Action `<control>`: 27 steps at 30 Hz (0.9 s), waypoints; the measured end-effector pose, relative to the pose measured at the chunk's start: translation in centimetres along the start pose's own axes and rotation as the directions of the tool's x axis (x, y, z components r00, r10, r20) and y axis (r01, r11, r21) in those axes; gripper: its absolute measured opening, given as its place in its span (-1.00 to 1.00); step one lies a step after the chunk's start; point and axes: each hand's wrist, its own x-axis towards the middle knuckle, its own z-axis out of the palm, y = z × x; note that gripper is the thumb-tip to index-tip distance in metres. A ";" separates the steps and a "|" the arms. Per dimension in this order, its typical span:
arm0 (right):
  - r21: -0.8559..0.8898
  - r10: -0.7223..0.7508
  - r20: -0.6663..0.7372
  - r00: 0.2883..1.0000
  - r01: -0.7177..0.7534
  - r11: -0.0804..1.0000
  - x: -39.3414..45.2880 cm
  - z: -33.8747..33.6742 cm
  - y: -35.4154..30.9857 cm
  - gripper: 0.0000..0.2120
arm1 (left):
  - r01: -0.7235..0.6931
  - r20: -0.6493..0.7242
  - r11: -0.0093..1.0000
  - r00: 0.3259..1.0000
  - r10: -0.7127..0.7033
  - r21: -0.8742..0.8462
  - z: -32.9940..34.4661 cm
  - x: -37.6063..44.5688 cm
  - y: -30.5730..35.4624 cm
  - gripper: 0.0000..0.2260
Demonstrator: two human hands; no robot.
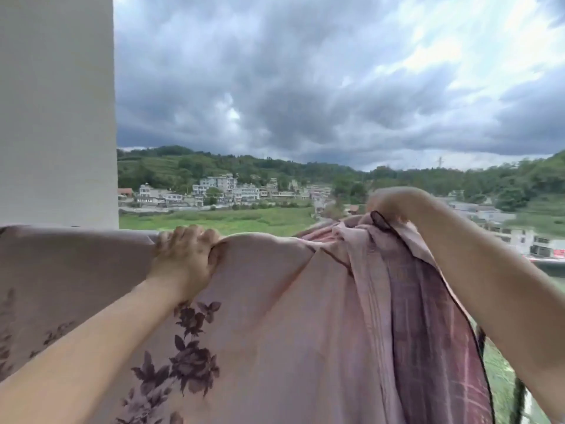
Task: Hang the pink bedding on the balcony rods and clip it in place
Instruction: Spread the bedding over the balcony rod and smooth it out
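The pink bedding (275,316), printed with dark purple flowers, hangs spread across the lower half of the view, its top edge draped over a horizontal line at chest height. The rod under it is hidden by the cloth. My left hand (186,255) grips the top fold of the bedding near the middle. My right hand (394,206) is raised higher at the right and holds a bunched, plaid-backed part of the bedding with a dark trim. No clip is visible.
A white wall or pillar (58,111) fills the left side. Beyond the bedding lie open air, green fields, distant houses (220,191) and a cloudy sky. A grey ledge edge (550,264) shows at the right.
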 end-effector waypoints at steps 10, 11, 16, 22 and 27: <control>0.180 -0.448 -0.565 0.693 0.633 0.752 -4.4 2.4 2.7 -0.72 | -0.145 -0.310 0.989 0.940 0.144 0.020 0.1 -3.0 13.3 -0.55; 0.171 -0.440 -0.648 0.622 0.681 0.712 -5.5 2.8 3.0 -0.74 | -0.171 -0.312 0.985 0.935 0.167 0.015 0.4 -3.4 15.2 -0.58; -0.055 -0.339 -0.888 0.309 0.662 0.748 -10.5 9.2 6.4 -0.81 | -0.006 -0.258 0.987 0.965 -0.036 -0.158 0.9 -4.8 19.5 -0.58; 0.080 -0.120 -0.811 0.572 0.312 0.947 -12.6 18.7 7.5 -0.45 | 0.361 0.143 0.756 0.929 -0.340 -0.545 2.0 -7.2 22.6 -0.73; 0.489 -0.053 -0.462 0.885 0.304 0.818 -12.2 21.0 6.1 -0.69 | 0.407 0.229 0.686 0.912 -0.340 -0.604 2.6 -8.8 24.2 -0.82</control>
